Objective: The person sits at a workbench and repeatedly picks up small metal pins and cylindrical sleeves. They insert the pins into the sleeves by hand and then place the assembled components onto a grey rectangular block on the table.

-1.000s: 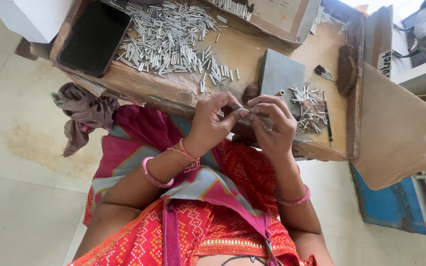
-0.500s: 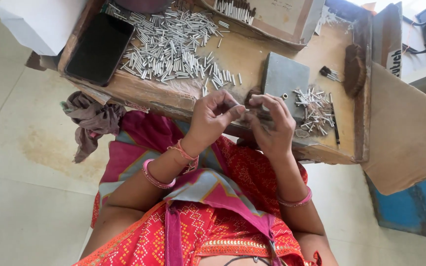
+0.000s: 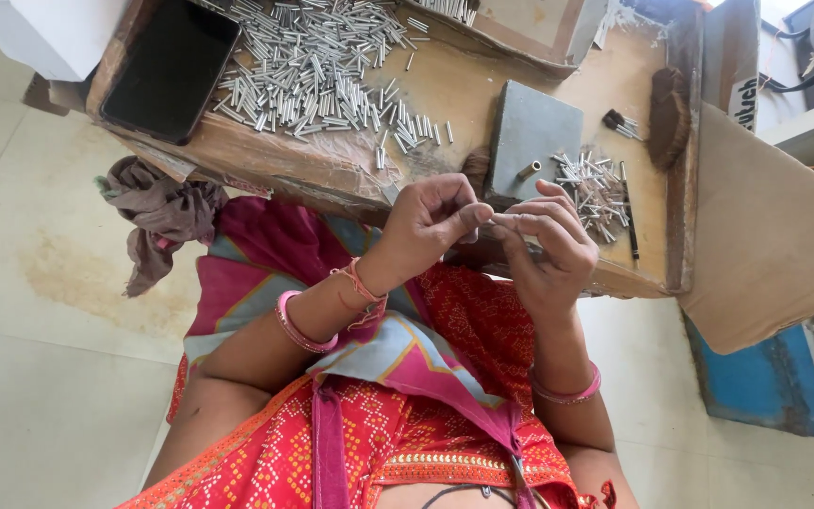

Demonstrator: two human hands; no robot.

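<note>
Both my hands are up at the near edge of the wooden table [image 3: 482, 90], meeting fingertip to fingertip at frame centre.

Left hand [image 3: 431, 221]: fingers curled in, thumb and forefinger pinched tight on one end of a small metal tube [image 3: 499, 221]. Right hand [image 3: 548, 245]: fingers bent, tips closed on the other end of the same tube. Only a short silver bit shows between the fingertips; the rest is hidden by my fingers, so I can't tell its length or whether it is one piece or two.

Around the hands:
- Grey metal block [image 3: 531, 137] at 12 o'clock from my hands, flat on the table, with one short tube lying on it.
- Small heap of tubes [image 3: 595, 184] at 1 o'clock from the right hand, just beside the block.
- Big spread of tubes [image 3: 317, 61] at 11 o'clock, well apart from the hands, covering the far left part of the table.
- Black phone [image 3: 170, 66] at 10 o'clock, lying on the table's left corner, screen dark.
- Brown brush [image 3: 669, 113] at 2 o'clock near the table's right edge.
- Grey-brown rag [image 3: 162, 217] at 9 o'clock, hanging off the table edge beside my knee.
- Cardboard sheet [image 3: 774, 236] at 3 o'clock, leaning against the table's right side.

Pink bangles on both wrists, red patterned cloth over my lap below.
</note>
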